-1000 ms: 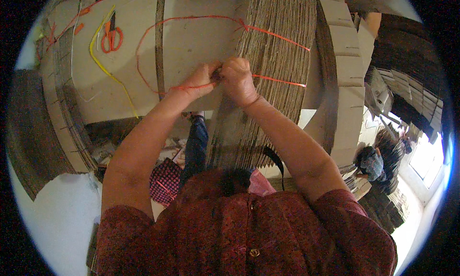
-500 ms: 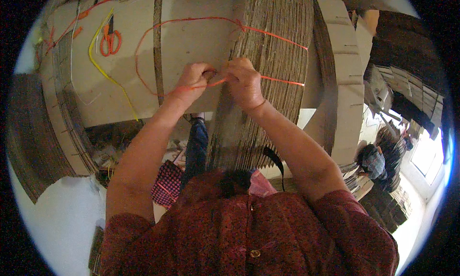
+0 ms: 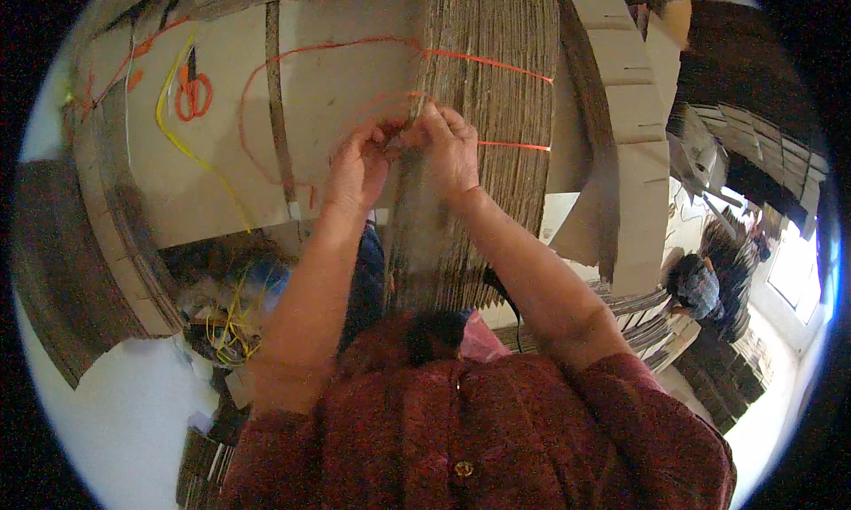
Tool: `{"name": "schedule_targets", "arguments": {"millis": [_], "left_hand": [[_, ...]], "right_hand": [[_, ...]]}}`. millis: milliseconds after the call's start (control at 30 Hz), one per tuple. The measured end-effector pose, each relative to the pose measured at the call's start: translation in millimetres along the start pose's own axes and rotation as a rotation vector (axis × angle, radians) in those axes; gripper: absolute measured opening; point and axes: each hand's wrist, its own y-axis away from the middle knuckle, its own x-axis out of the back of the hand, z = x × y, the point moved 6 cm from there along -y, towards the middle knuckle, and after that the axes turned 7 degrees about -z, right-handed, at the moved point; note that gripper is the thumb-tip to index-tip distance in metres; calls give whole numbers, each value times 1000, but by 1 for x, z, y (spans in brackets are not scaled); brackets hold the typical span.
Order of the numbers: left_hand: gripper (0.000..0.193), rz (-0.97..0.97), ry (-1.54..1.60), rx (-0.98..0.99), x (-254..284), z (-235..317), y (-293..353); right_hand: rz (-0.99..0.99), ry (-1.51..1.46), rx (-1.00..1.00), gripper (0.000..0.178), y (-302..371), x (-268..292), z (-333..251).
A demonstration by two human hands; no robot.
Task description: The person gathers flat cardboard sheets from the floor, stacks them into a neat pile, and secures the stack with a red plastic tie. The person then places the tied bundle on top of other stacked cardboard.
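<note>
A thick stack of corrugated cardboard sheets (image 3: 496, 102) stands on edge in front of me, with two red strings (image 3: 516, 146) across it. At its left edge my left hand (image 3: 356, 164) pinches the nearer red string, fingers bent and partly smeared. Close beside it, my right hand (image 3: 452, 151) is closed on the same string, against the sheets. A loop of string arches above my left fingers. The far string's loose tail (image 3: 242, 111) curves over the cardboard surface (image 3: 337, 76) on the left; its end lies near my left wrist.
Orange-handled scissors (image 3: 192, 101) and a yellow strap (image 3: 162, 111) lie at the left. More cardboard stacks stand at far left (image 3: 66, 244) and right (image 3: 634, 155). Tangled yellow strips (image 3: 232, 328) sit low left. Another person (image 3: 696, 284) is bent over at the far right.
My left hand has turned and moved slightly down, its wrist swinging right. The string between my hands has gone from a taut line to a loop. The view has shifted slightly.
</note>
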Motion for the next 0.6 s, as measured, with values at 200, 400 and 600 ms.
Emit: {"name": "schedule_targets", "arguments": {"millis": [200, 400, 600], "left_hand": [[22, 222, 21, 162, 27, -31, -32], [22, 308, -209, 316, 48, -34, -59], [30, -80, -1352, 32, -34, 16, -21]], "right_hand": [[85, -152, -98, 24, -8, 3, 11], [145, -38, -33, 27, -18, 40, 19], [166, -253, -94, 24, -14, 40, 20]]}}
